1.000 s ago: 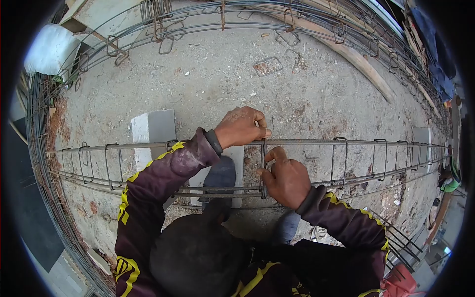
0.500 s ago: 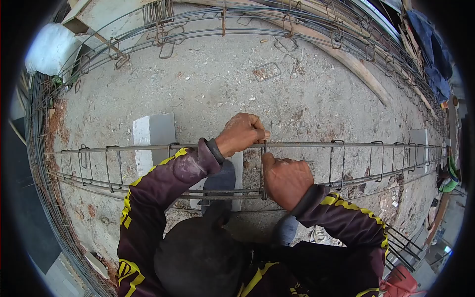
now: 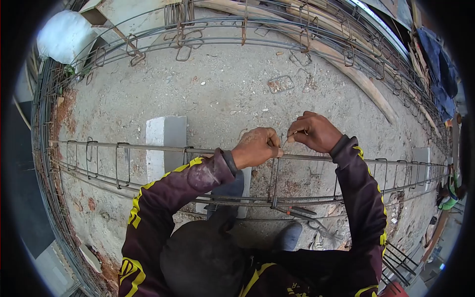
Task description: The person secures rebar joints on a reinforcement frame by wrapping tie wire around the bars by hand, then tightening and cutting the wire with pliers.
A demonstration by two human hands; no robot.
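Note:
A long rebar cage of rods and square stirrups runs across in front of me. My left hand is closed in a pinch at its upper rod, right by the top of a stirrup. Just above the rod, my right hand pinches a thin tie wire that spans the small gap between both hands. What lies between the left fingertips is partly hidden; the wire runs into them. Below the stirrup lies a dark tool with an orange part; its kind is unclear.
Light blocks stand under the cage at left and at right. Beyond lie more rebar, wooden poles and a loose stirrup on the rough ground. A shoe is near the cage.
My right hand has left the stirrup's side and risen above the upper rod, now pinching the wire. The left hand stays at the rod. The view has shifted, and the dark tool has come into sight.

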